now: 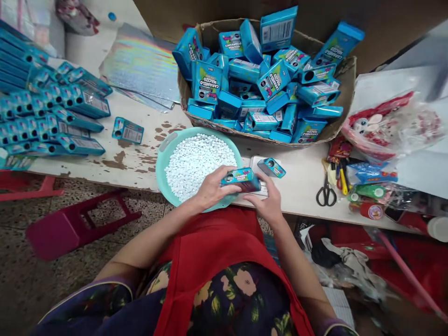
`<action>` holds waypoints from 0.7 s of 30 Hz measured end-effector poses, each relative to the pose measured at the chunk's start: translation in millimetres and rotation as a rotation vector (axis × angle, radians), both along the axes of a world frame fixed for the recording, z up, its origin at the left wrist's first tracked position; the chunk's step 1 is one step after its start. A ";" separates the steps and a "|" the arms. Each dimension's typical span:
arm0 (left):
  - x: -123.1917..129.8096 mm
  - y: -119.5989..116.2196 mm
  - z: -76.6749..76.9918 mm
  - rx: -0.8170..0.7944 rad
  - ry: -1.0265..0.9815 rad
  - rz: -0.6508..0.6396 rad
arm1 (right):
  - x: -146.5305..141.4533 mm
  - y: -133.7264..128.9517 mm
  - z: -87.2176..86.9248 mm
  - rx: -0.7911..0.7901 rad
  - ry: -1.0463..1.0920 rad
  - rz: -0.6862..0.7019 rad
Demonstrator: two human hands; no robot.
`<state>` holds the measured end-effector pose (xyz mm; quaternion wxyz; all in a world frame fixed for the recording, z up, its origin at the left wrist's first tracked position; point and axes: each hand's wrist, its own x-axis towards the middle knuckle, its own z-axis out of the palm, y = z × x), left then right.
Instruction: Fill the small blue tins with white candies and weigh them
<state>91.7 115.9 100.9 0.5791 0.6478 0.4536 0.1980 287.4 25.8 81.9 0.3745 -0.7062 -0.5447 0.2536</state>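
Observation:
My left hand [212, 189] is closed around the left end of a small blue candy box [240, 177] labelled "Caramelo Macizo". At the box's right end, the thumb and fingers of my right hand [268, 198] close on it. A turquoise plastic bowl [161, 172] full of small white candies [198, 161] sits to the left, partly under my left hand. Just beyond my right hand, another blue box [272, 167] with a dark round spot on its end rests on or beside a white flat device [255, 161], partly hidden.
Behind the bowl stands a cardboard carton [350, 93] heaped with blue boxes. Rows of blue boxes [52, 116] fill the table's left, near silvery sheets [140, 65] and a lone box [128, 130]. Black scissors [326, 193] and plastic bags [388, 126] lie right. A magenta stool [70, 228] stands below.

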 end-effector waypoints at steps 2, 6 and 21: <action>0.3 -3.6 -3.4 -0.187 -0.212 0.120 | -14.1 1.1 13.2 -0.078 0.055 0.095; 4.9 7.1 -8.8 -0.571 -0.598 0.437 | -25.6 8.2 21.4 -0.032 -0.063 0.082; 9.0 25.5 -14.4 -0.921 -0.708 0.688 | -33.3 17.8 16.1 -0.045 -0.027 -0.060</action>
